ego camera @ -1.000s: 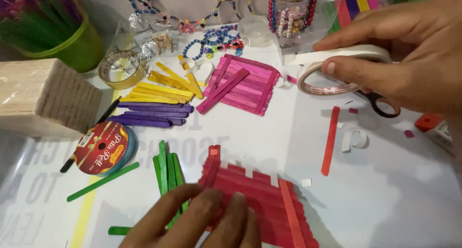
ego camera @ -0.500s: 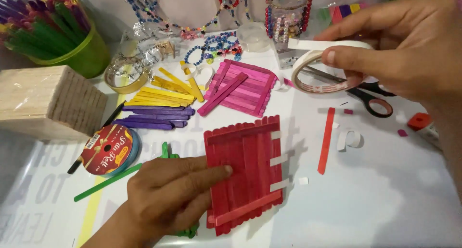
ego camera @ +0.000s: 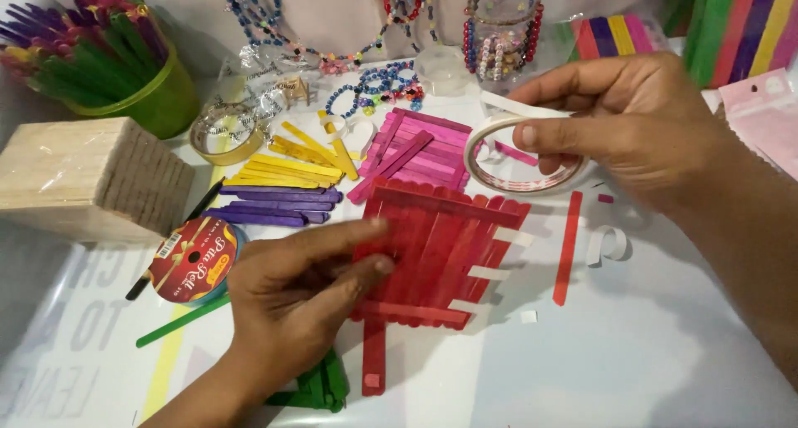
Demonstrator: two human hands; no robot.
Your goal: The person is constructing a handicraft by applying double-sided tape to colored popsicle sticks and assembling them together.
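— Looking down from the head camera: how far along is the red stick panel [ego camera: 432,249]?
— Seemingly well along. Its red sticks lie side by side with crossbars over them and white tape tabs along the right edge; one stick juts out below. More taping probably remains.
— Where is it?
— Mid-bench [ego camera: 665,353], tilted, with the left hand [ego camera: 291,295] pinching its left edge, fingers closed on it.
— The other hand?
— The right hand [ego camera: 632,120] grips a tape roll [ego camera: 519,158] just above, fingers closed around it.

Left hand [ego camera: 291,291] pinching; right hand [ego camera: 632,120] gripping, raised.
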